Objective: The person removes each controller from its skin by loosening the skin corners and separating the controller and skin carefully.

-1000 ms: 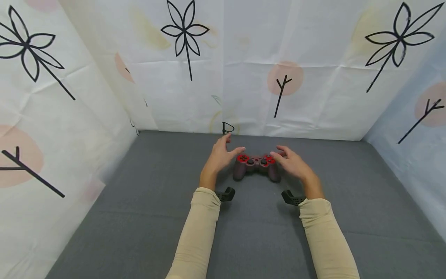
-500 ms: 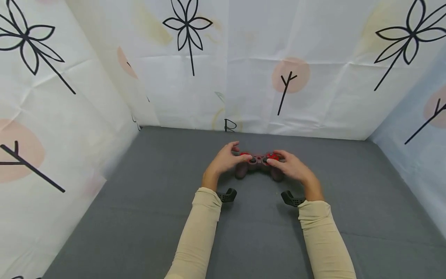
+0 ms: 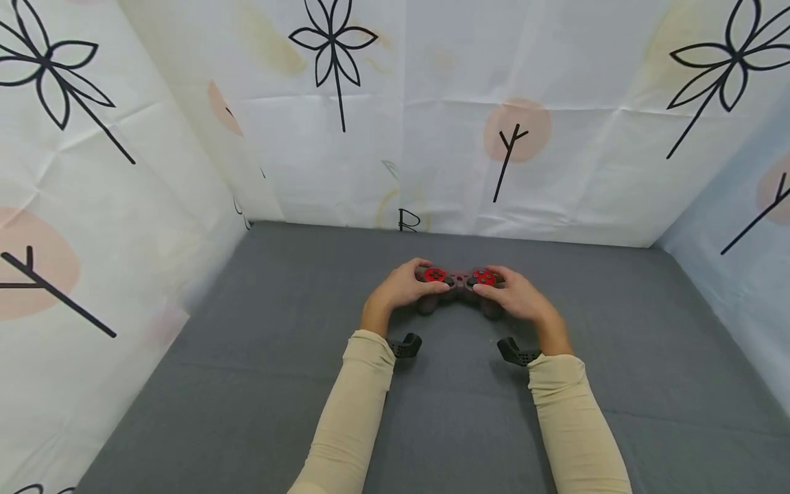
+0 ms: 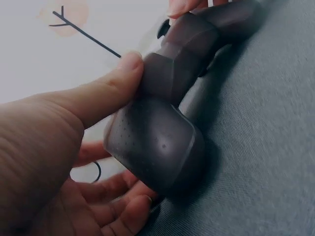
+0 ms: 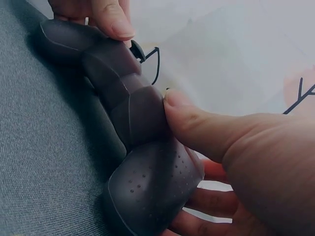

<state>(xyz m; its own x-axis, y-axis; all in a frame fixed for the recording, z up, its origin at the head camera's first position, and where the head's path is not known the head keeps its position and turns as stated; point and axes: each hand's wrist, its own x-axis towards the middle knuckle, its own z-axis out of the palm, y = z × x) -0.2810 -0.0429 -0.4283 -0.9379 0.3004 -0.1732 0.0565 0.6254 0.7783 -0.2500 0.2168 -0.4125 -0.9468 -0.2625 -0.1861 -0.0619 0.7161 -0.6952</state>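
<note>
A dark game controller (image 3: pixel 459 281) with red button areas lies on the grey cloth, its two grips toward the person. My left hand (image 3: pixel 404 285) holds its left side, thumb over the front near the left stick and fingers round the far edge. On the other side my right hand (image 3: pixel 515 293) grips in the same way, thumb by the right stick. In the left wrist view the dotted left grip (image 4: pixel 157 142) sits between thumb and curled fingers, close over the cloth. The right wrist view shows the right grip (image 5: pixel 152 187) held likewise.
Grey cloth (image 3: pixel 259 425) covers the table. White fabric walls (image 3: pixel 444 75) printed with plants rise at the back and both sides. A black wrist mount (image 3: pixel 405 346) juts inward from the left wrist, another mount (image 3: pixel 516 351) from the right.
Both hands have moved in from beside the controller and taken hold of its two sides; the thumbs now lie over its front. The head view has shifted slightly.
</note>
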